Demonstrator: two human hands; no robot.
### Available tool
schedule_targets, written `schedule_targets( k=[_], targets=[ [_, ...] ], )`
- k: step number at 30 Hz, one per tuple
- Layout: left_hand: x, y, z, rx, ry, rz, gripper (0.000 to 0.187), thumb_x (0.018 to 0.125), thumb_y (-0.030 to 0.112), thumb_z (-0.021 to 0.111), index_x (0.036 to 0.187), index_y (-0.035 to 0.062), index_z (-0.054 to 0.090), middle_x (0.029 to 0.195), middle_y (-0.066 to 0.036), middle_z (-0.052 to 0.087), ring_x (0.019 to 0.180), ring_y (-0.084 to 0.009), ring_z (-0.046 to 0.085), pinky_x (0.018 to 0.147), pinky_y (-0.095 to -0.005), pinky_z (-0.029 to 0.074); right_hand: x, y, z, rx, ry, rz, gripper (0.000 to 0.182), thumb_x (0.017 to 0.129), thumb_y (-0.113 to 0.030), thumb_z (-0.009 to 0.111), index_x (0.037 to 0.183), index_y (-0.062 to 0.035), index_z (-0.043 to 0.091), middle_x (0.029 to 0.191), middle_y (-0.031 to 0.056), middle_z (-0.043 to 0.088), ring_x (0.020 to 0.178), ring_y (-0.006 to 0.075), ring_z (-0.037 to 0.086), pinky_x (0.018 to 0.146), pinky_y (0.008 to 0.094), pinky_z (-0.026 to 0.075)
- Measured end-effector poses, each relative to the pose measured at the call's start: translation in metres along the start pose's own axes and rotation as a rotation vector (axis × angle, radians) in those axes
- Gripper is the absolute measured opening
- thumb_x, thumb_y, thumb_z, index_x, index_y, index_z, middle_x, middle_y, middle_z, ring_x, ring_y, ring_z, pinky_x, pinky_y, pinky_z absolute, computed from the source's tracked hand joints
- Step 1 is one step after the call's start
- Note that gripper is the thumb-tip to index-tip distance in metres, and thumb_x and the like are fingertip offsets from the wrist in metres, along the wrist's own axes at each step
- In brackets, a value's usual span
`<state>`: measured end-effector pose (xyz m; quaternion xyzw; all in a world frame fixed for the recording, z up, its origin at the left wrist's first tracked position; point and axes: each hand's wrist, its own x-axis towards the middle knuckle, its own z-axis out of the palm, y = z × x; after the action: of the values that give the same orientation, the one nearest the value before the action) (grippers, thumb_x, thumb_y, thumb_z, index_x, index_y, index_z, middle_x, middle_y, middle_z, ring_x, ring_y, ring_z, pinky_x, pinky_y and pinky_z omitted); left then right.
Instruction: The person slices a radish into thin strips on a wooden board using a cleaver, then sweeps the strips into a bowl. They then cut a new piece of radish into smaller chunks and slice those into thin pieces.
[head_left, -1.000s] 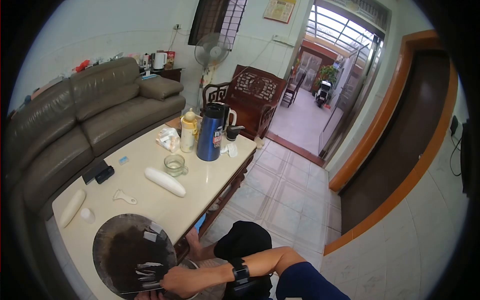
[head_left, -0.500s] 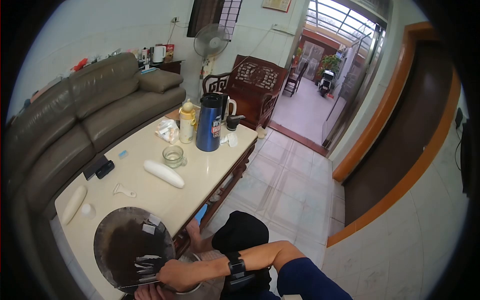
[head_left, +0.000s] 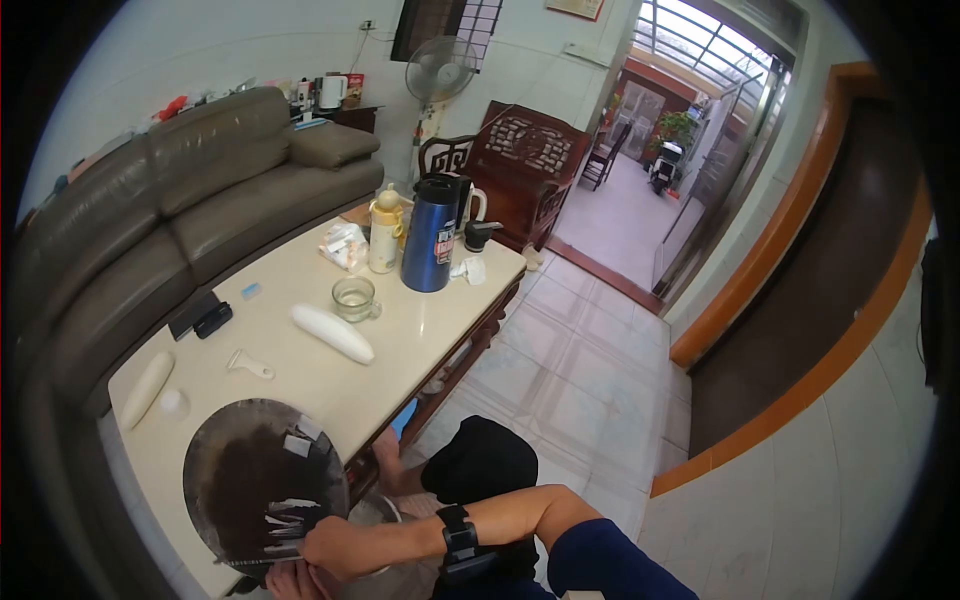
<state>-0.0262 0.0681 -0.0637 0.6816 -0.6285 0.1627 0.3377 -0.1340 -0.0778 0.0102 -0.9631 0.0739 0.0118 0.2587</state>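
Observation:
A dark round board [head_left: 235, 475] lies at the near end of the table. My right hand [head_left: 340, 548] is closed in a fist at its near right edge, on a knife whose thin blade shows edge-on; the handle is hidden. Just below, my left hand [head_left: 292, 580] has its fingers bent together at the board's edge, partly cut off by the frame; what they hold is hidden. Thin white strips [head_left: 290, 518] lie on the board beside my right hand, and small pale pieces [head_left: 298, 445] near its far right edge.
On the table [head_left: 420, 330] are a long white vegetable [head_left: 332, 334], another at left [head_left: 149, 390], a peeler [head_left: 250, 364], a glass mug [head_left: 354, 299], a blue thermos [head_left: 427, 240] and a yellow bottle [head_left: 384, 235]. A bowl rim shows beside my right wrist.
The view has shifted slightly. My right hand has moved a little left and up, staying over the board's near edge; my left hand remains just below it.

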Motion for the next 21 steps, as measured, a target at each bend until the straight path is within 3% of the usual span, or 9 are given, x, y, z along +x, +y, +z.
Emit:
schedule_targets(
  k=[1, 3, 4, 5, 9, 14, 20, 21],
  targets=[
    [0.001, 0.000, 0.000, 0.009, -0.005, -0.010, 0.026, 0.090, 0.014, 0.064, 0.114, 0.0038, 0.063, 0.109, -0.015, 0.061, 0.104, -0.0365, 0.056, 0.092, -0.0507, 0.040, 0.000, 0.001, 0.002, 0.008, -0.007, -0.010, 0.017, 0.068, -0.012, 0.064, 0.077, 0.0019, 0.064, 0.076, 0.0219, 0.066, 0.075, 0.0402, 0.066, 0.065, 0.0446, 0.053],
    [0.000, -0.003, 0.007, -0.049, 0.026, 0.009, 0.026, 0.080, -0.001, 0.060, 0.105, -0.0048, 0.061, 0.107, -0.020, 0.058, 0.100, -0.0383, 0.056, 0.084, -0.0505, 0.042, 0.001, 0.013, 0.009, 0.027, 0.040, 0.046, 0.019, 0.068, -0.013, 0.064, 0.082, 0.0000, 0.064, 0.077, 0.0217, 0.067, 0.075, 0.0398, 0.066, 0.065, 0.0461, 0.053],
    [-0.008, -0.012, 0.015, 0.005, 0.041, 0.046, 0.033, 0.080, 0.008, 0.065, 0.111, -0.0015, 0.059, 0.108, -0.018, 0.058, 0.099, -0.0375, 0.058, 0.085, -0.0542, 0.043, -0.005, 0.022, 0.014, 0.018, 0.094, 0.002, 0.024, 0.069, -0.013, 0.064, 0.089, -0.0006, 0.063, 0.077, 0.0213, 0.066, 0.075, 0.0394, 0.066, 0.066, 0.0471, 0.053],
    [-0.005, -0.011, 0.014, -0.006, 0.038, 0.045, 0.034, 0.079, 0.008, 0.065, 0.112, -0.0008, 0.059, 0.108, -0.018, 0.059, 0.100, -0.0365, 0.058, 0.086, -0.0531, 0.044, -0.008, 0.020, 0.005, -0.021, -0.015, 0.078, 0.028, 0.070, -0.014, 0.063, 0.094, -0.0003, 0.062, 0.075, 0.0206, 0.066, 0.074, 0.0389, 0.066, 0.065, 0.0470, 0.053],
    [0.002, 0.002, 0.003, -0.016, 0.009, -0.058, 0.040, 0.071, 0.004, 0.073, 0.110, 0.0023, 0.064, 0.112, -0.013, 0.059, 0.106, -0.0331, 0.057, 0.093, -0.0501, 0.043, -0.029, 0.019, -0.018, -0.050, 0.011, 0.009, 0.029, 0.072, -0.011, 0.062, 0.099, -0.0005, 0.064, 0.074, 0.0187, 0.064, 0.070, 0.0375, 0.065, 0.063, 0.0456, 0.052],
    [0.004, 0.008, -0.003, -0.034, -0.030, -0.109, 0.039, 0.072, 0.002, 0.072, 0.111, -0.0002, 0.064, 0.111, -0.014, 0.058, 0.106, -0.0322, 0.056, 0.093, -0.0484, 0.042, -0.033, 0.016, -0.034, 0.147, 0.115, 0.065, 0.024, 0.080, -0.004, 0.058, 0.103, 0.0025, 0.062, 0.076, 0.0212, 0.064, 0.071, 0.0394, 0.063, 0.064, 0.0467, 0.049],
    [0.008, 0.006, -0.003, -0.038, -0.031, -0.117, 0.040, 0.073, 0.003, 0.073, 0.112, 0.0006, 0.065, 0.110, -0.012, 0.059, 0.106, -0.0288, 0.057, 0.095, -0.0468, 0.040, -0.027, 0.012, -0.039, 0.161, 0.116, 0.007, 0.023, 0.081, -0.003, 0.060, 0.102, 0.0030, 0.063, 0.078, 0.0210, 0.063, 0.072, 0.0392, 0.062, 0.063, 0.0447, 0.049],
    [0.008, 0.005, -0.002, -0.045, -0.029, -0.110, 0.041, 0.073, 0.003, 0.073, 0.113, -0.0002, 0.064, 0.111, -0.012, 0.059, 0.107, -0.0283, 0.056, 0.096, -0.0465, 0.039, -0.028, 0.009, -0.041, 0.176, 0.098, 0.026, 0.013, 0.080, -0.004, 0.057, 0.092, 0.0009, 0.059, 0.076, 0.0225, 0.063, 0.073, 0.0411, 0.062, 0.063, 0.0487, 0.048]
  ],
)
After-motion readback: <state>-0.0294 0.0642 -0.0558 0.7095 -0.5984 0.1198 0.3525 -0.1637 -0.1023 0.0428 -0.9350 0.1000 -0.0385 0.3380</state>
